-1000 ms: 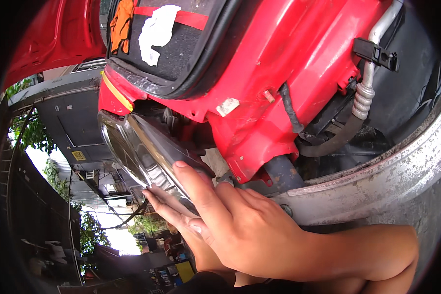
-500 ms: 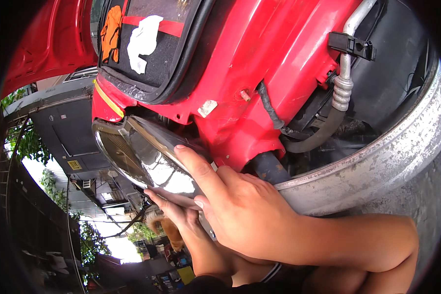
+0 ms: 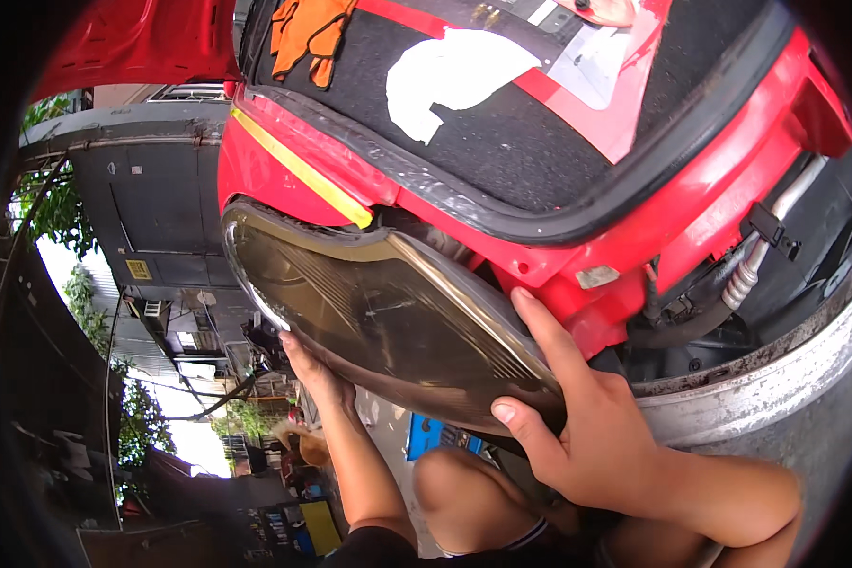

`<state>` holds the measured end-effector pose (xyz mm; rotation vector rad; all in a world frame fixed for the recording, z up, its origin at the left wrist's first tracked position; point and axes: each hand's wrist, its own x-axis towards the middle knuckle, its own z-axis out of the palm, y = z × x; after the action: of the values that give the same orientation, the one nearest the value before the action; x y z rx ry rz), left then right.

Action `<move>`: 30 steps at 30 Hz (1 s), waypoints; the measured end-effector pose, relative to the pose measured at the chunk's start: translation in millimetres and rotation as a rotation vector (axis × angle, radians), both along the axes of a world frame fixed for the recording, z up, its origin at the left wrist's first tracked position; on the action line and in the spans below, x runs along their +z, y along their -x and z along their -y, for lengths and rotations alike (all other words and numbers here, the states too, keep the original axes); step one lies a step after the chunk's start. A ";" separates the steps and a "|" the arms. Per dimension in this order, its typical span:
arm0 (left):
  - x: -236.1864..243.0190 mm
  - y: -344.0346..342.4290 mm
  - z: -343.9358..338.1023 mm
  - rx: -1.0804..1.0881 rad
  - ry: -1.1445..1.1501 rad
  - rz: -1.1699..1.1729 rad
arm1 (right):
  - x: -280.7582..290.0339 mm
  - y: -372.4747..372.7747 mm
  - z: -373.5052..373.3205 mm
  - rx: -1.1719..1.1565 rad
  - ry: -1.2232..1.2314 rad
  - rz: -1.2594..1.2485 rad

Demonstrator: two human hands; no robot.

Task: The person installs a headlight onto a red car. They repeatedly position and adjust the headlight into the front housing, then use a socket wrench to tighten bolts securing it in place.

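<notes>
A large car headlight (image 3: 388, 322) with a smoky, scuffed lens sits tilted at the corner of the red car body (image 3: 265, 175), its upper edge close under the fender. My left hand (image 3: 320, 374) supports its lower left edge with the fingers; part of that hand is hidden behind the lens. At the lamp's right end my right hand (image 3: 592, 417) grips it, index finger along the upper edge and thumb on the lens face. A strip of yellow tape (image 3: 303, 170) runs along the fender edge just above the lamp. The lamp's back is mostly hidden.
A black-carpeted compartment holds orange gloves (image 3: 308, 43) and a white cloth (image 3: 459, 80). To the right are a silver metal pipe (image 3: 746, 275) and a worn grey metal beam (image 3: 757, 388). A blue toolbox (image 3: 424, 435) is on the ground below, beside my knee.
My view has shifted and the lamp's lens now shows more fully. Both hands stay on it; my right hand has its thumb and index finger spread wider around the lamp's end.
</notes>
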<state>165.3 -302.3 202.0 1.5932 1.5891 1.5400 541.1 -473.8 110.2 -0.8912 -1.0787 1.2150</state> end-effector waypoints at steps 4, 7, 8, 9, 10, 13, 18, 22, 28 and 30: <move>-3.9 -7.9 -4.0 0.035 -0.033 -0.008 | 12.4 22.2 1.7 -0.110 0.016 0.091; 2.0 -11.0 -6.6 0.056 -0.040 -0.047 | 10.5 26.9 0.3 -0.227 -0.054 0.098; 3.9 -9.8 -6.0 0.070 -0.045 -0.078 | 9.8 26.5 0.8 -0.219 -0.050 0.098; 1.9 3.3 -6.3 0.048 -0.008 -0.040 | 8.8 26.1 1.6 -0.212 -0.045 0.097; -10.9 3.6 -7.9 0.042 -0.011 -0.019 | 4.0 22.9 3.4 -0.218 -0.035 0.106; -21.9 8.1 -4.1 0.032 -0.014 0.044 | 1.6 22.1 6.6 -0.172 0.014 0.116; -12.9 -10.0 -12.5 0.021 -0.041 -0.018 | 3.3 14.4 -7.1 -0.228 -0.055 0.176; -9.3 -16.1 -12.6 -0.008 -0.055 0.017 | 3.9 24.7 -7.7 -0.273 -0.043 0.248; -12.9 3.2 -6.4 0.103 -0.011 -0.059 | 20.6 32.7 3.7 -0.209 0.080 0.135; -9.2 -8.9 -11.5 0.056 -0.026 -0.033 | 7.6 30.0 2.2 -0.250 -0.010 0.186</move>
<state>174.2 -290.9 192.8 1.6087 1.6505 1.5774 511.1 -476.0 117.8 -1.1127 -1.0824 0.9326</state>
